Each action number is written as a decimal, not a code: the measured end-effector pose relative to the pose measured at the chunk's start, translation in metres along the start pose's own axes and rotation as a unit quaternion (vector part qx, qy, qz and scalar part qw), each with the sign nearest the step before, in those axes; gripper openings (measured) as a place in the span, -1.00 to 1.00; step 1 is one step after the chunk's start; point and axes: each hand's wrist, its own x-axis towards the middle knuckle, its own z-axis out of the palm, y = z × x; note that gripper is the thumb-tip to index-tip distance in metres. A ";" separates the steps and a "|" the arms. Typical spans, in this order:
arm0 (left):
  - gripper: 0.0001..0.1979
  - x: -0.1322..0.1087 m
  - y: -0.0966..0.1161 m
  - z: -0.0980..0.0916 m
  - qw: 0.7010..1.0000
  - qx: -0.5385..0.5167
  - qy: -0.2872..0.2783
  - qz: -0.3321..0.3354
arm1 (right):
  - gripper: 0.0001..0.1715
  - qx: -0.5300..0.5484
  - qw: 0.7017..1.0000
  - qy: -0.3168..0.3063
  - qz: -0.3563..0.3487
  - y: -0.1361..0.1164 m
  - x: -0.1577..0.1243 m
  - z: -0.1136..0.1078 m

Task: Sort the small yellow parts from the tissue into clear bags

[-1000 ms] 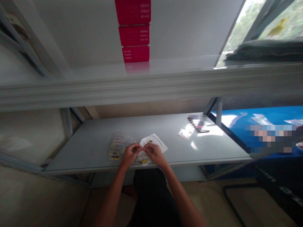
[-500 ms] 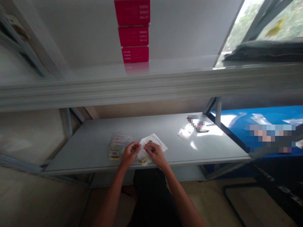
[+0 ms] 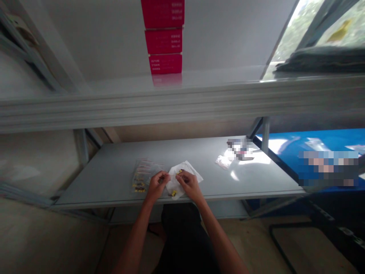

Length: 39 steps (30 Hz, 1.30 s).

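My left hand and my right hand face each other with their fingers pinched, just above the near part of the table. A thin reddish line spans their fingertips, like the red seal strips on the clear bags nearby; it appears to be a small clear zip bag, mostly hidden. Beneath the hands lies a crumpled white sheet or bag with small yellow-and-black parts on it. Left of my left hand, several clear zip bags lie overlapped, with yellow-and-dark parts inside.
A grey shelf beam crosses above the table, bearing a stack of red boxes. Another clear packet lies to the right. Past the metal frame is a blue table with a blurred-out area.
My right fingertips have drawn slightly away to the right from the left ones, and the reddish line between them shows more. The whole view has shifted a little.
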 end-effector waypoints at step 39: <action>-0.67 0.002 0.004 0.001 1.000 -0.002 -0.030 0.007 | -0.61 -0.048 0.997 0.013 -0.066 -0.004 -0.002 0.000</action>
